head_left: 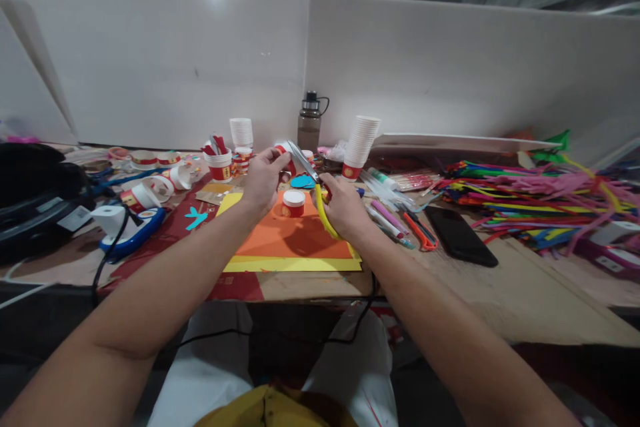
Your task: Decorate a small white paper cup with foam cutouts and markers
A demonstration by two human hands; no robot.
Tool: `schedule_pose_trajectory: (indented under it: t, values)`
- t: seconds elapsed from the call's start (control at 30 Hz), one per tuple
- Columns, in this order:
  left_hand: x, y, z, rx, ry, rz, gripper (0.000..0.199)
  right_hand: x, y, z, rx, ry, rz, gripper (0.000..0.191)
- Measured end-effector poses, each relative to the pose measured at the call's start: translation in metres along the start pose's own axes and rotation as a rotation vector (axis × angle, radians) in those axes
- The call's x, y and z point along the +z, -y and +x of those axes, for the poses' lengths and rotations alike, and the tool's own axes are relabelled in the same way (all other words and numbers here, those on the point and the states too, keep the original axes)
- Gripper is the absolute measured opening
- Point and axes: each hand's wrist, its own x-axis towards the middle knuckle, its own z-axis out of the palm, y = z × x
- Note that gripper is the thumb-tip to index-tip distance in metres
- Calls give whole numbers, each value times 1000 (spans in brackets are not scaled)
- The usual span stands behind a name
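Note:
My left hand (264,177) pinches a red and white piece of paper cup (296,168) above the table, partly hidden behind my fingers. In my right hand (343,205) is a pair of scissors (325,215) with yellow handles. Its blades point up and left, across the cup piece; whether they are cutting it I cannot tell. Below and between my hands, a short red and white cup (293,203) stands on an orange sheet (260,235), which lies on a yellow sheet (295,265). Blue paper pieces (303,181) lie just behind the short cup.
Behind my hands stand a water bottle (309,127) and a tall stack of paper cups (363,143). Rightward lie markers (384,219), an orange cutter (421,233), a black phone (461,235) and colourful pipe cleaners (530,197). A blue power strip (135,239) sits at left.

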Motion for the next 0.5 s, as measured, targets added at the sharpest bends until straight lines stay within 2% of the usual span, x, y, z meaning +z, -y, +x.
schedule_pose_trajectory:
  t: [0.13, 0.3, 0.5]
  values:
    - [5, 2, -8, 37, 42, 69, 16, 3, -3, -1, -6, -24, 28, 37]
    - [9, 0, -11, 23, 17, 58, 17, 4, -4, -1, -15, -50, 10, 36]
    - [5, 2, -8, 53, 37, 96, 15, 1, -3, -1, -17, -45, -27, 34]
